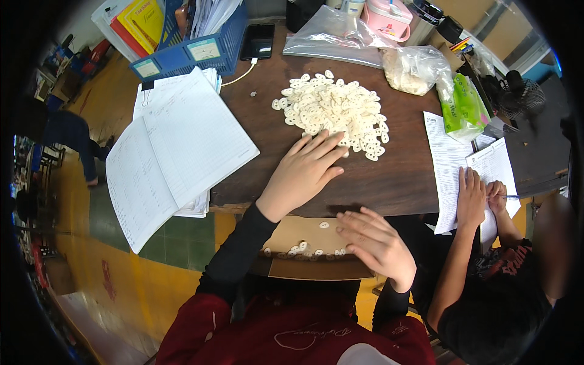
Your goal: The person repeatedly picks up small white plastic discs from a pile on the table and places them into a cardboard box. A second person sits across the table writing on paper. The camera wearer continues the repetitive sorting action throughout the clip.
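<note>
A heap of small cream oval pieces with holes [334, 108], like buttons, lies on the dark wooden table [243, 176]. My left hand [301, 172] rests palm down at the heap's near edge, fingers stretched out and their tips among the nearest pieces. Below the table's front edge is an open cardboard box [292, 230] with several of the same pieces along its near side. One loose piece [323, 225] lies farther back in it. Over the box's right end hangs my right hand [378, 243], fingers apart and nothing visible in it; its palm is hidden.
An open notebook [182, 140] on papers overhangs the table's left side. Behind stand a blue file basket [188, 58], a phone [257, 42] with a white cable, plastic bags [417, 70] and a pink container [387, 18]. At right, another person's hands [471, 201] rest on printed sheets [444, 164], one holding a pen.
</note>
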Motion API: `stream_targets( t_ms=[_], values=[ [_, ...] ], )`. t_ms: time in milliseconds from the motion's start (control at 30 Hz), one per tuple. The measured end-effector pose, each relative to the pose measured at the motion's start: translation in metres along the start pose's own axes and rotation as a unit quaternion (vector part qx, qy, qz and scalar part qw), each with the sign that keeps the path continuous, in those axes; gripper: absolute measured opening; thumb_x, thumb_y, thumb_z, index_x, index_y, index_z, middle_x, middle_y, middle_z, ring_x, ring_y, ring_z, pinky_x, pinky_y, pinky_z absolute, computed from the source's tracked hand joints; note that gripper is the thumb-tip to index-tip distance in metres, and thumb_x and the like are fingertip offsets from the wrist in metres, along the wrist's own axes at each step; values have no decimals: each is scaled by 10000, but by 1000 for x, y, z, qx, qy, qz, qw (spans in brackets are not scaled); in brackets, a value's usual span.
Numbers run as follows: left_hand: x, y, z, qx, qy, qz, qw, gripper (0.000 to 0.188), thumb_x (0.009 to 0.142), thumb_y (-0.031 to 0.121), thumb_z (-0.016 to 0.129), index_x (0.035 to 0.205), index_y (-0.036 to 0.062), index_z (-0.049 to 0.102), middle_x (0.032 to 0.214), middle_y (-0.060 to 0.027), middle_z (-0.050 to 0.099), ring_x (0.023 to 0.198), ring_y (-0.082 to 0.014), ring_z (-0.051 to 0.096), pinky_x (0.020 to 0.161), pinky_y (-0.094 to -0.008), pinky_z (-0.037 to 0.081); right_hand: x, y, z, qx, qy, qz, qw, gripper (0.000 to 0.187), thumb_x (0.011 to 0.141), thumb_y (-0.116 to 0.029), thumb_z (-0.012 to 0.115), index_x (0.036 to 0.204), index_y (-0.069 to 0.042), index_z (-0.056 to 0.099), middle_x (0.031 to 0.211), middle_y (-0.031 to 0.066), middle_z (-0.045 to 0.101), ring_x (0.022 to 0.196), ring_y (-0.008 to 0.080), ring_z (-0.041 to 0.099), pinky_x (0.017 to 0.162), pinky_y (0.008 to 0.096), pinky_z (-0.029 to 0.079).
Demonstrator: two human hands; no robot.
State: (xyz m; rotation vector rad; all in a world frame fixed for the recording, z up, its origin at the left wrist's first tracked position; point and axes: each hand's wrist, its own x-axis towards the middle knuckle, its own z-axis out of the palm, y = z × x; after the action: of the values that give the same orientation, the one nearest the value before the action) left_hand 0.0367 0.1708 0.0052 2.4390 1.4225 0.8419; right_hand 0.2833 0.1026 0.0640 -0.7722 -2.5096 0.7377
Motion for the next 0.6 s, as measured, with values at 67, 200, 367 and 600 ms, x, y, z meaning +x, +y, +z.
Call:
stream_targets(
  t_ms=[67,200,367,600],
  values=[
    [-9,0,-5,-23,-34,3,999,439,1080,355,571,1438,106,622,1590,-72,537,1516,-284,439,1264,-510,303,2,6,-6,-29,32,15,999,344,917,-116,742,1243,-11,759,1367,176,706,1302,358,655,1165,527,455],
    [-30,1,-21,-31,-85,16,996,449,1070,374,583,1451,141,621,1611,-45,522,1528,-266,432,1283,-558,256,14,17,-8,-43,87,44,994,337,921,-74,733,1251,-7,750,1352,176,707,1288,357,657,1150,517,472],
    [-38,-5,-38,-108,-9,-23,994,457,1051,287,634,1479,132,606,1600,-62,533,1542,-328,410,1281,-631,203,39,29,4,-61,101,37,992,379,934,-83,730,1306,-10,714,1441,162,654,1356,357,607,1169,513,458],
    [-40,-9,-36,-48,-27,-47,997,405,1052,278,627,1442,173,667,1609,-46,536,1563,-342,378,1297,-606,185,60,37,17,-129,54,21,990,390,944,-76,719,1330,-22,699,1480,120,632,1382,330,590,1160,471,475]
  ],
)
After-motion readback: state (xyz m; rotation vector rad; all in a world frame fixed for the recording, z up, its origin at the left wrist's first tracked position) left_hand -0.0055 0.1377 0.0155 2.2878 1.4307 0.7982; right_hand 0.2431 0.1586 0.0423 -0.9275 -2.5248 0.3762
